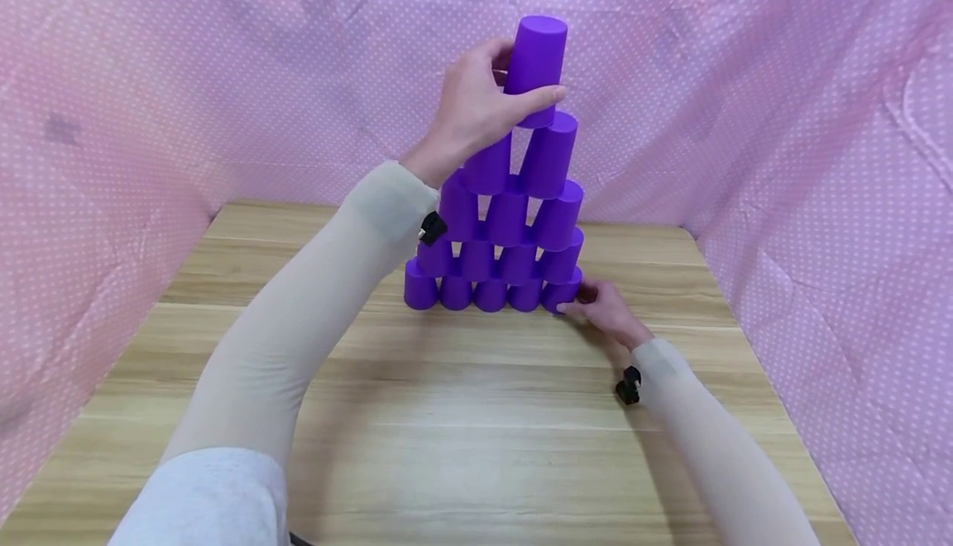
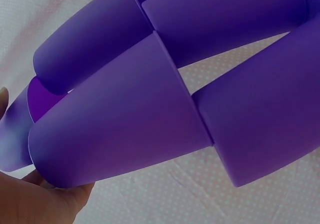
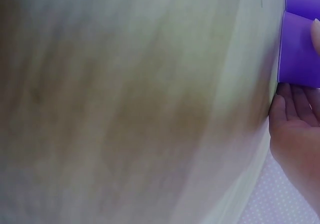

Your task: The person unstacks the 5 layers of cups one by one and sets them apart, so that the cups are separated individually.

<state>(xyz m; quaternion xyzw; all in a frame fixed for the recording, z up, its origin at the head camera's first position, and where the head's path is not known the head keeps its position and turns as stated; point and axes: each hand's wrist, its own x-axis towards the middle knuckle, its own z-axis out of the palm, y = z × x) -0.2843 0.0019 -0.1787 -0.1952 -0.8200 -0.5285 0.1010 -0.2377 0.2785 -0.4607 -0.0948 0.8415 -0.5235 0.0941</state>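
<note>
Purple cups stand upside down in a tiered pyramid. At its peak my left hand point(image 1: 480, 99) grips the top cup point(image 1: 539, 58), thumb across the near side and fingers behind. That cup's lower rim is at the tops of the two cups under it, such as the second-tier right cup point(image 1: 549, 155). In the left wrist view the top cup point(image 2: 15, 129) shows its open mouth beside the hand point(image 2: 45, 199). Low at the right end, my right hand point(image 1: 606, 310) holds the bottom corner cup point(image 1: 560, 294) between thumb and fingers. The right wrist view shows this cup point(image 3: 300, 52) only partly.
The pyramid stands toward the back of a wooden table point(image 1: 462, 414). Pink dotted cloth point(image 1: 298, 74) hangs behind and on both sides. Small black devices sit on the left wrist point(image 1: 432, 229) and right wrist point(image 1: 629, 386).
</note>
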